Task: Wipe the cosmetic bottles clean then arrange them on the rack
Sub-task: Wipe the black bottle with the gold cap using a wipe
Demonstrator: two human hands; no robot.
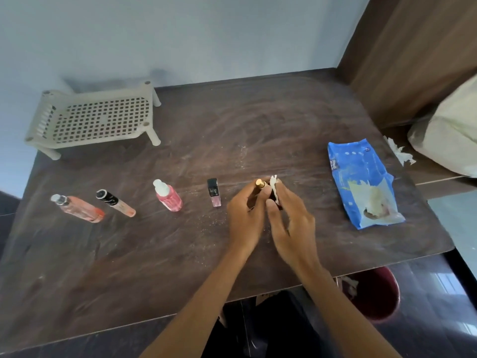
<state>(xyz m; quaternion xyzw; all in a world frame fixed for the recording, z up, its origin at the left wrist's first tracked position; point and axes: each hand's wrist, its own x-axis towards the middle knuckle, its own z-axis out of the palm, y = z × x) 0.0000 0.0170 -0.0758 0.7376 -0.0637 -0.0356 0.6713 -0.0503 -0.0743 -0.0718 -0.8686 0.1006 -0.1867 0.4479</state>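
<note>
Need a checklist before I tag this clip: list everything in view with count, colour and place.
table: 1, dark brown, under everything
rack: 1, beige, table's far left, nothing on it
spray bottle: 1, orange, clear cap, leftmost in row
tube: 1, peach, black cap, right of the spray bottle
pink bottle: 1, pink, white top, mid row
small bottle: 1, pink, black cap, row's right end
gold-capped bottle: 1, body mostly hidden, in the left hand
wipe: 1, white, in the right hand
wipes packet: 1, blue, table's right side
tissue scrap: 1, white, ledge beyond the packet
bin: 1, dark red, below the table's right edge
left hand: 1, grips the gold-capped bottle
right hand: 1, pinches the wipe
</note>
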